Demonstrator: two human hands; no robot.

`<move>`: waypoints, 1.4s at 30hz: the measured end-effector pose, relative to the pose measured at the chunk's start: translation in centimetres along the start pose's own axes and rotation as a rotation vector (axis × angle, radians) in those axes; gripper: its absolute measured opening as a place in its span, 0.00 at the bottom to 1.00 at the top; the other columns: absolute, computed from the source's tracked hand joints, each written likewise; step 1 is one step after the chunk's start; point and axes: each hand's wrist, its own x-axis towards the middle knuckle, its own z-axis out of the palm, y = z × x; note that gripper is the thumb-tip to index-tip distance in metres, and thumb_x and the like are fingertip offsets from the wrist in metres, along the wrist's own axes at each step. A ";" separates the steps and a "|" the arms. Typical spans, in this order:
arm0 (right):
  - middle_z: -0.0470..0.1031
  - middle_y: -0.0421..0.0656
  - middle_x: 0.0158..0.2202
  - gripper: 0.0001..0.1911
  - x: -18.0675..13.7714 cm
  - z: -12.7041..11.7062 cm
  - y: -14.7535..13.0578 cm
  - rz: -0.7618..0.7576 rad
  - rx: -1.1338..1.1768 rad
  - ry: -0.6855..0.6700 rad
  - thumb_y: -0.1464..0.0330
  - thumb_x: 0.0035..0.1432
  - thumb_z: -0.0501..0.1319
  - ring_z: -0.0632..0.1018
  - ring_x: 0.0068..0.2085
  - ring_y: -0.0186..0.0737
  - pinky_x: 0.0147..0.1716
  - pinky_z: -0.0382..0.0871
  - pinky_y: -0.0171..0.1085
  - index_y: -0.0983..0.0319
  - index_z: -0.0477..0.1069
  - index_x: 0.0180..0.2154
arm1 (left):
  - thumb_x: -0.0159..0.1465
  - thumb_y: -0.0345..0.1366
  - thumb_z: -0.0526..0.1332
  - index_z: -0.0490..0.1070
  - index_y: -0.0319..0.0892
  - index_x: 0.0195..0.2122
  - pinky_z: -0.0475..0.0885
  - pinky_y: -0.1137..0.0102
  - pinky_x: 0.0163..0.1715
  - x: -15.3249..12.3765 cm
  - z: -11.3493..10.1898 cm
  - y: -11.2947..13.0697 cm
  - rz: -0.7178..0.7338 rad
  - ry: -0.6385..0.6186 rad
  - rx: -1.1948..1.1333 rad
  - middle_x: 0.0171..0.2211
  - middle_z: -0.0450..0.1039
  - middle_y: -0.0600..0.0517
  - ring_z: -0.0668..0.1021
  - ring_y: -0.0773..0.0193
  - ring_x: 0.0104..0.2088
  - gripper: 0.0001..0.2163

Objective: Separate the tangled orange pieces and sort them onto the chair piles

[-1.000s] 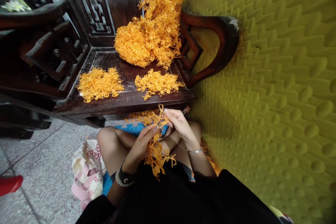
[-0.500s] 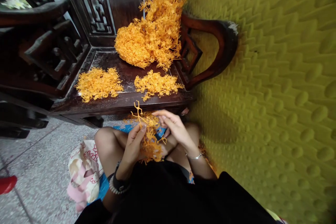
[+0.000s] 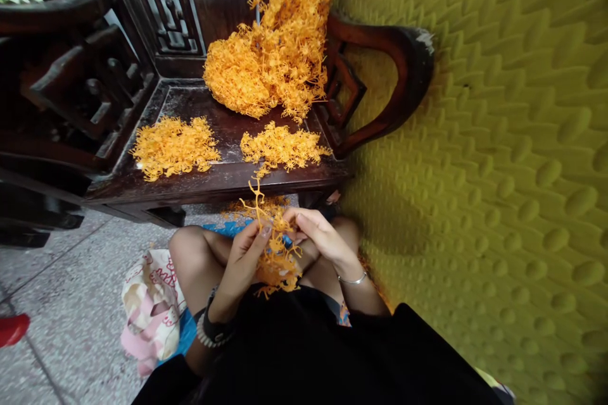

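Observation:
My left hand (image 3: pixel 240 259) and my right hand (image 3: pixel 320 237) together hold a tangled clump of orange plastic pieces (image 3: pixel 274 247) over my lap. A thin orange sprig (image 3: pixel 258 197) sticks up from my left fingertips. On the dark wooden chair seat (image 3: pixel 190 180) in front lie two small flat orange heaps, a left heap (image 3: pixel 173 147) and a right heap (image 3: pixel 280 145). A large orange pile (image 3: pixel 273 57) rests against the chair's back.
A yellow wall with raised bumps (image 3: pixel 498 139) fills the right side, close to my right arm. The chair's curved armrest (image 3: pixel 389 76) stands beside it. A patterned cloth bag (image 3: pixel 149 304) lies on the speckled floor at my left knee. Something red (image 3: pixel 12 329) shows at the left edge.
The clump has been drawn up and gathered tighter between my hands. My left hand has risen and now pinches a sprig that sticks upward. My right hand has shifted slightly lower.

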 end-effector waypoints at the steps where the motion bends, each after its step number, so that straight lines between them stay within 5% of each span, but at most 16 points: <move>1: 0.60 0.36 0.23 0.24 -0.1 0.1 -0.1 -0.005 -0.024 -0.016 0.48 0.62 0.54 0.60 0.24 0.30 0.23 0.54 0.32 0.62 0.67 0.29 | 0.57 0.53 0.65 0.73 0.41 0.28 0.63 0.75 0.25 0.0 0.0 0.2 0.004 -0.006 0.016 0.23 0.66 0.56 0.66 0.69 0.24 0.17; 5: 0.61 0.36 0.23 0.20 -0.1 1.0 -0.1 0.035 0.005 0.002 0.52 0.60 0.59 0.61 0.24 0.30 0.23 0.55 0.32 0.62 0.66 0.26 | 0.57 0.52 0.65 0.72 0.41 0.25 0.63 0.74 0.25 -0.1 0.5 0.1 0.014 -0.008 0.044 0.22 0.65 0.55 0.65 0.68 0.24 0.18; 9: 0.57 0.34 0.20 0.21 0.3 1.2 -0.5 -0.003 0.198 0.202 0.51 0.56 0.62 0.57 0.20 0.29 0.18 0.54 0.32 0.60 0.62 0.25 | 0.59 0.53 0.62 0.72 0.42 0.25 0.64 0.72 0.26 -1.3 1.5 -1.7 0.063 0.024 0.008 0.22 0.67 0.54 0.66 0.66 0.24 0.18; 12: 0.46 0.33 0.19 0.24 1.3 -1.6 -1.6 -0.186 0.229 0.400 0.50 0.59 0.57 0.48 0.19 0.31 0.15 0.50 0.32 0.57 0.53 0.23 | 0.58 0.55 0.61 0.69 0.43 0.21 0.64 0.68 0.29 -2.2 1.7 -2.9 0.195 0.022 -0.001 0.20 0.64 0.52 0.66 0.64 0.24 0.21; 15: 0.42 0.33 0.21 0.24 3.1 -5.9 -2.5 -0.429 0.203 0.656 0.52 0.61 0.55 0.46 0.20 0.31 0.17 0.50 0.32 0.58 0.47 0.23 | 0.57 0.54 0.63 0.65 0.43 0.19 0.62 0.69 0.26 -2.2 1.4 -3.2 0.150 0.068 -0.021 0.19 0.62 0.54 0.63 0.65 0.23 0.21; 20: 0.58 0.35 0.21 0.17 7.7 -10.6 -1.9 -0.262 -0.256 0.551 0.57 0.60 0.56 0.59 0.21 0.30 0.22 0.56 0.33 0.60 0.62 0.24 | 0.54 0.59 0.64 0.64 0.43 0.21 0.59 0.73 0.20 -0.8 1.1 -2.6 0.132 0.310 -0.150 0.17 0.58 0.58 0.60 0.70 0.19 0.23; 24: 0.72 0.44 0.31 0.10 11.5 -11.3 -0.7 -0.317 -0.880 0.603 0.67 0.60 0.55 0.71 0.34 0.41 0.37 0.64 0.40 0.62 0.74 0.33 | 0.51 0.61 0.65 0.67 0.42 0.25 0.63 0.74 0.22 -0.1 1.5 -1.8 0.104 0.408 -0.115 0.19 0.61 0.58 0.62 0.70 0.20 0.24; 27: 0.74 0.50 0.40 0.15 13.3 -11.1 0.6 -0.306 -1.125 0.536 0.71 0.60 0.52 0.71 0.45 0.48 0.47 0.64 0.44 0.64 0.75 0.42 | 0.51 0.60 0.66 0.67 0.42 0.25 0.63 0.75 0.22 0.3 1.6 -1.3 0.090 0.403 -0.135 0.19 0.60 0.59 0.62 0.71 0.20 0.23; 33: 0.76 0.51 0.46 0.16 14.4 -10.4 3.0 -0.183 -1.168 0.514 0.72 0.59 0.53 0.69 0.49 0.52 0.51 0.60 0.50 0.64 0.76 0.45 | 0.53 0.58 0.65 0.64 0.43 0.23 0.63 0.74 0.22 0.8 1.3 -1.1 0.094 0.397 -0.129 0.19 0.59 0.59 0.61 0.71 0.19 0.23; 38: 0.77 0.47 0.51 0.19 12.9 -9.5 2.4 -0.303 -1.086 0.635 0.64 0.59 0.59 0.70 0.54 0.50 0.62 0.41 0.58 0.58 0.71 0.52 | 0.55 0.58 0.63 0.63 0.43 0.23 0.63 0.74 0.23 1.3 1.2 -0.4 0.138 0.428 -0.070 0.19 0.59 0.58 0.61 0.71 0.21 0.23; 40: 0.78 0.48 0.48 0.14 11.2 -8.3 1.4 -0.390 -0.944 0.654 0.61 0.59 0.60 0.73 0.52 0.49 0.61 0.50 0.55 0.59 0.74 0.45 | 0.56 0.57 0.63 0.62 0.43 0.23 0.61 0.75 0.22 1.9 1.1 -0.2 0.168 0.396 -0.073 0.19 0.58 0.58 0.60 0.71 0.21 0.22; 42: 0.79 0.47 0.39 0.14 8.9 -6.5 0.1 -0.412 -0.729 0.529 0.59 0.62 0.57 0.76 0.43 0.45 0.50 0.65 0.47 0.61 0.74 0.35 | 0.57 0.56 0.63 0.62 0.42 0.22 0.58 0.75 0.21 2.6 0.9 0.0 0.201 0.343 -0.063 0.19 0.57 0.59 0.59 0.71 0.20 0.22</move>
